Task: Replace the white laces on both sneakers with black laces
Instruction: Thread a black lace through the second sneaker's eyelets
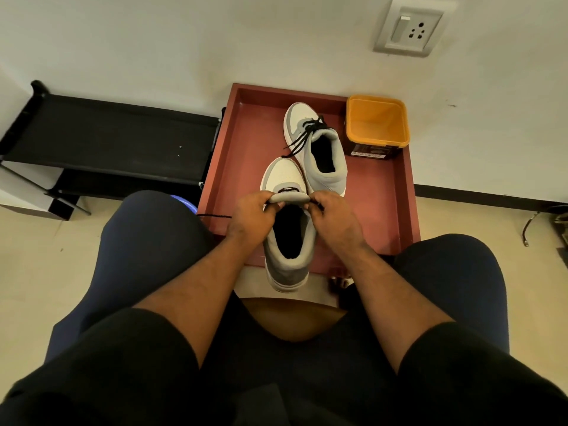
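Two grey and white sneakers lie in a red-brown tray (pixel 396 192). The far sneaker (pixel 319 149) carries a tied black lace (pixel 304 135). The near sneaker (pixel 287 241) points away from me, its heel over the tray's front edge. My left hand (pixel 250 212) and my right hand (pixel 330 210) hold it at the tongue, one on each side. Each hand pinches a part of a black lace. One lace end (pixel 213 215) trails left over the tray's rim. A short black lace bar crosses the lowest eyelets. The eyelets under my fingers are hidden.
An empty orange tub (pixel 377 126) stands in the tray's far right corner. A black folding rack (pixel 107 136) stands against the wall at left. My knees flank the tray. A wall socket (pixel 410 29) is up at the right.
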The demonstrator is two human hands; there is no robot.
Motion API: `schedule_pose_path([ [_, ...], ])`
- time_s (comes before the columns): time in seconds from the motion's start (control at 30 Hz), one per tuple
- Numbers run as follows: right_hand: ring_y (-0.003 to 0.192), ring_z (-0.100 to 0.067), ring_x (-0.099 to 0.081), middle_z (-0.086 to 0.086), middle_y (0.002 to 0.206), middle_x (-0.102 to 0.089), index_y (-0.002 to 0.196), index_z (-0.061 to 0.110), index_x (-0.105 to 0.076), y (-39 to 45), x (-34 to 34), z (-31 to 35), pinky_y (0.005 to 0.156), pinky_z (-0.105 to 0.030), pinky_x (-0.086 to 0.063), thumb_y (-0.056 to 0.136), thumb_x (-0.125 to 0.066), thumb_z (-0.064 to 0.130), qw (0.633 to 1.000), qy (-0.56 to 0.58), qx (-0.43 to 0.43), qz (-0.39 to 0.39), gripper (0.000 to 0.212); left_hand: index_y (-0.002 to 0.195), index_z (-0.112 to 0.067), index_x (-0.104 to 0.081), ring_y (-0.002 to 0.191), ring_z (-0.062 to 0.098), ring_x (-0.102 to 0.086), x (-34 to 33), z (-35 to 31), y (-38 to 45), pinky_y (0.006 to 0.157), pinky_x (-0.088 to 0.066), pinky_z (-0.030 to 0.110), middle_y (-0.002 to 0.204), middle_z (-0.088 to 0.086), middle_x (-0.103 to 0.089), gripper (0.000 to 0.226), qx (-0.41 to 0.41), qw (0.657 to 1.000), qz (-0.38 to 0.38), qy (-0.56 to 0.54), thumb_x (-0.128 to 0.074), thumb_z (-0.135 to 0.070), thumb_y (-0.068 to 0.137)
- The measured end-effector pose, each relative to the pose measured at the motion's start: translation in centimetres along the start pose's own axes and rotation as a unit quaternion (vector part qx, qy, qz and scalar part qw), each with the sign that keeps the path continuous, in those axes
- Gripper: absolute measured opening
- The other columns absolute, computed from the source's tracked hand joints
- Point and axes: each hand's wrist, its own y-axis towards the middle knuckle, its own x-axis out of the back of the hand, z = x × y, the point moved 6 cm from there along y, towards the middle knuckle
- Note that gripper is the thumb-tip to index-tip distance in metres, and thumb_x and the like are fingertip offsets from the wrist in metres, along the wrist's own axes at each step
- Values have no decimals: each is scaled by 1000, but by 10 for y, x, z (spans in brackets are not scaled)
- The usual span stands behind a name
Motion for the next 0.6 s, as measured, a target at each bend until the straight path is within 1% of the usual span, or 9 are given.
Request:
schedule_pose_path([
  [0.03, 85, -17, -56, -3, 90, -65, 97, 12, -67, 0, 0, -1, 72, -28, -44, 95, -56, 20, 1000, 2, -1, 2, 14, 99, -12, -74, 67, 3, -57, 0, 1, 2, 64, -45, 7, 78, -6, -64, 14, 12, 1000, 5, -7, -65, -20, 91],
  [0.1, 84, -13, -56, 0, 92, -65, 100, 13, -67, -1, 2, -1, 72, -24, -44, 95, -57, 23, 1000, 13, -6, 10, 15, 96, -10, -74, 58, 2, -52, 0, 0, 5, 54, -40, 8, 70, -4, -63, 16, 29, 999, 17, -19, -66, -24, 91],
  [0.2, 79, 4, -59, 14, 88, -65, 104, 19, -69, -9, 7, -5, 69, -9, -42, 96, -58, 22, 986, 150, -68, 40, 14, 95, -14, -74, 59, 8, -54, 3, 0, 6, 50, -41, 15, 73, 3, -68, 21, 36, 998, 52, -6, -64, -32, 92],
  [0.3, 78, 3, -60, 11, 94, -65, 116, 18, -66, -15, 8, -20, 64, -8, -45, 101, -47, 12, 945, 265, -158, 108, 25, 95, -12, -74, 59, 11, -55, 6, -2, 5, 53, -47, 20, 76, 10, -70, 26, 32, 997, 63, 9, -62, -36, 93],
  [0.37, 69, 5, -57, 11, 90, -64, 122, 17, -63, -16, 5, -23, 59, -6, -43, 99, -47, 3, 947, 240, -149, 152, 32, 100, -15, -74, 61, 7, -56, 5, -3, 3, 57, -51, 22, 77, 6, -70, 26, 26, 998, 54, -8, -61, -36, 93],
  [0.43, 62, 6, -55, 14, 82, -64, 118, 18, -67, -15, 1, -21, 61, -9, -42, 95, -53, 2, 960, 195, -121, 160, 31, 109, -20, -72, 67, 1, -57, 3, -6, 1, 58, -44, 7, 82, -6, -68, 24, 20, 998, 43, -32, -61, -36, 94],
  [0.47, 61, 4, -53, 14, 79, -64, 112, 17, -70, -14, 0, -19, 62, -11, -42, 94, -56, 4, 965, 178, -116, 151, 26, 111, -22, -72, 72, 1, -59, 2, -6, 1, 61, -43, 4, 86, -9, -68, 25, 16, 998, 39, -39, -61, -36, 94],
  [0.53, 62, -1, -51, 12, 75, -62, 97, 17, -70, -12, 1, -19, 60, -10, -37, 94, -59, 8, 980, 117, -104, 124, 14, 113, -22, -72, 83, 5, -64, 2, -3, 2, 68, -45, 7, 93, -8, -70, 27, 13, 998, 37, -42, -60, -37, 94],
  [0.6, 73, -12, -54, 1, 84, -65, 94, 12, -67, -12, 6, -22, 62, -11, -36, 94, -55, 8, 992, 29, -69, 97, 12, 111, -20, -73, 84, 9, -66, 1, -1, 3, 70, -50, 16, 92, -5, -71, 26, 14, 998, 41, -36, -60, -36, 94],
])
